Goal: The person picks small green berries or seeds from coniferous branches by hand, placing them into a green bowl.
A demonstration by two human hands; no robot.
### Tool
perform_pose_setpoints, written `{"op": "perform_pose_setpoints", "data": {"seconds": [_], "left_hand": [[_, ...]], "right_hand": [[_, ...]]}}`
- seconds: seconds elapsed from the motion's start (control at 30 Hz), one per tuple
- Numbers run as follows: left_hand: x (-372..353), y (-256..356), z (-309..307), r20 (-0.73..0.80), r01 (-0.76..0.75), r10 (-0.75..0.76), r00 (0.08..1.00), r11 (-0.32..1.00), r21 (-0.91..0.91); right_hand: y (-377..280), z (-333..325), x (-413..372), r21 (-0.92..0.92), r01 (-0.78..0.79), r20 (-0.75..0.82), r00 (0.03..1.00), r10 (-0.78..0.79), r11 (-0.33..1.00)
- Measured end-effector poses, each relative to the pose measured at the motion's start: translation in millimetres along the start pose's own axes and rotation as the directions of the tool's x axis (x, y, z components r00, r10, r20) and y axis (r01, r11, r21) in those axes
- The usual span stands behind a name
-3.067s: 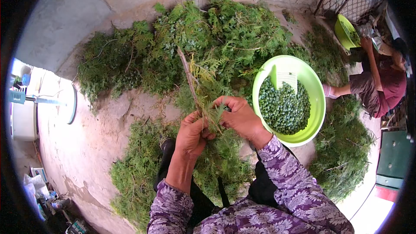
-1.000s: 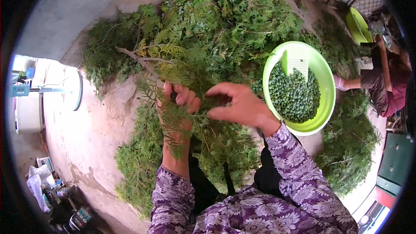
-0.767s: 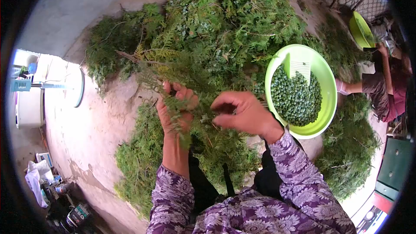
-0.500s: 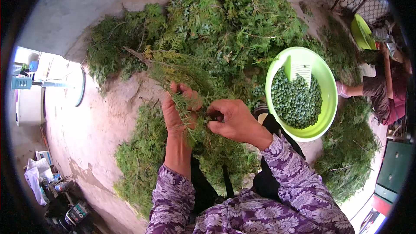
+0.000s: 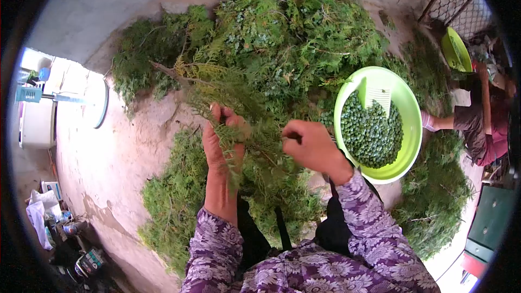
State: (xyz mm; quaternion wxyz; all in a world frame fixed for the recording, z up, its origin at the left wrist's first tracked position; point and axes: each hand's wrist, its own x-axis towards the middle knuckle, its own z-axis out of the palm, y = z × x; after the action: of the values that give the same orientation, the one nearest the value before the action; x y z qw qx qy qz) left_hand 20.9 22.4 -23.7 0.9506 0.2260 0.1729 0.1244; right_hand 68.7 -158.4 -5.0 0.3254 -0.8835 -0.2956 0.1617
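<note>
My left hand (image 5: 221, 138) is wrapped round a leafy green branch (image 5: 217, 89), whose brown stem end points to the upper left. To the right of it, my right hand (image 5: 310, 145) has its fingers curled together beside the leaves; whatever they hold, if anything, is hidden. A light green basin (image 5: 413, 149) stands right of my right hand. It contains many small green berries (image 5: 372, 133) and has a ribbed panel along its upper inner side.
A large heap of green branches (image 5: 304, 32) lies beyond my hands, with more on the floor at both sides. Another person (image 5: 477, 125) is at the right edge near a second green basin (image 5: 456, 49). Assorted items lie at the lower left.
My right hand has moved right, away from my left hand and the branch, toward the basin. My left hand keeps its hold on the branch.
</note>
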Motion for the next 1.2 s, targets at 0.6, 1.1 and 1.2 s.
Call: {"op": "perform_pose_setpoints", "data": {"seconds": [0.6, 1.1, 1.2], "left_hand": [[1.3, 0.7, -13.1, -0.042, 0.04, -0.043, 0.998, 0.998, -0.056], [-8.4, -6.5, 8.9, -0.133, 0.061, -0.061, 0.989, 0.998, -0.008], [-1.6, 3.1, 2.3, -0.24, -0.011, 0.009, 0.971, 1.0, -0.009]], "right_hand": [[-27.8, 20.6, -0.9, 0.441, 0.205, -0.076, 0.979, -0.191, 0.874], [-20.1, 13.8, 4.5, 0.288, 0.055, 0.089, 0.992, -0.084, 0.956], [-10.2, 5.1, 1.3, 0.384, 0.001, 0.225, 0.97, -0.094, 0.924]]}}
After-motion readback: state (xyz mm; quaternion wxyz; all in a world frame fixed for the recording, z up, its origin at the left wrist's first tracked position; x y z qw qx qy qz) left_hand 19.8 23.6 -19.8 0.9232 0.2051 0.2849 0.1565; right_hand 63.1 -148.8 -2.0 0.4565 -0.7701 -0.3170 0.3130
